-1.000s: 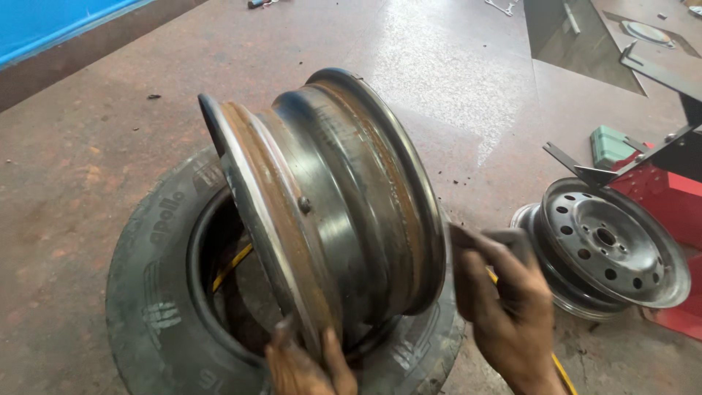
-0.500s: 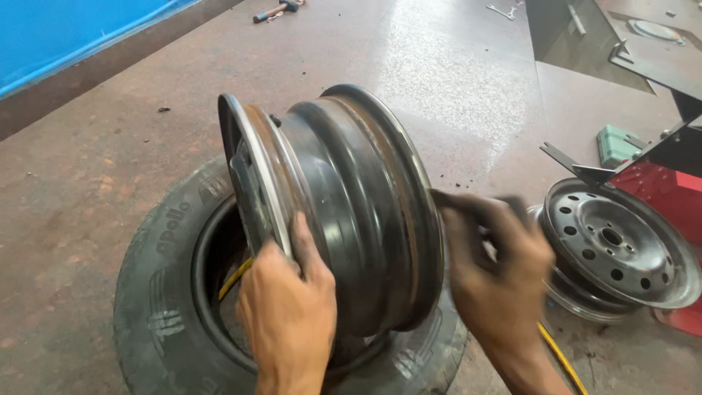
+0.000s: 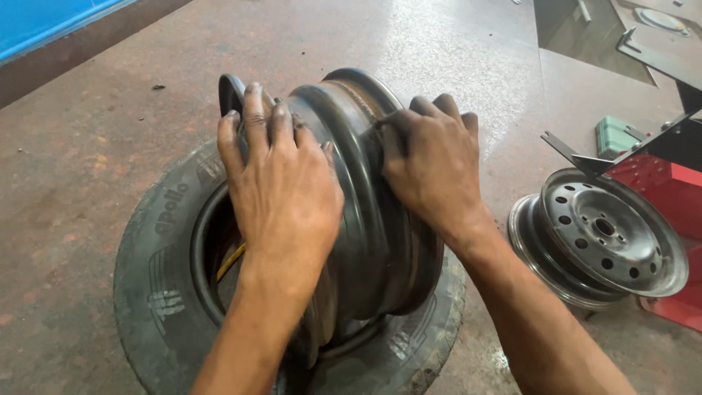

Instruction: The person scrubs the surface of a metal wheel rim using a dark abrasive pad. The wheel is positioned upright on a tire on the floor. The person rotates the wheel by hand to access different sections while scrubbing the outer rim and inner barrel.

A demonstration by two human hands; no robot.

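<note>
Both hands have climbed higher on the steel rim [image 3: 365, 219] since half a second ago: the left hand [image 3: 281, 183], which was clasping the near flange low down, now lies spread over the top of the barrel with its fingers [image 3: 256, 117] hooked over the far-left lip, and the right hand [image 3: 431, 164] has closed in from the side so its fingers [image 3: 439, 110] curl around the right flange. So both hands are clenched on the rim, which stands on edge, tilted, its lower part sunk into the opening of the tyre [image 3: 157, 285] lying flat on the concrete floor [image 3: 88, 146]. A yellow strip [image 3: 230, 261] shows inside the tyre's opening, just left of the rim. From here the main risk looks like pinching: if the rim drops or rocks, fingers wrapped over the flanges could get caught between steel and rubber bead. The metal looks grimy, so a grip might slide. Were the rim to roll right, it could strike the second rim [image 3: 599, 238] resting near the red machine [image 3: 662, 190].
</note>
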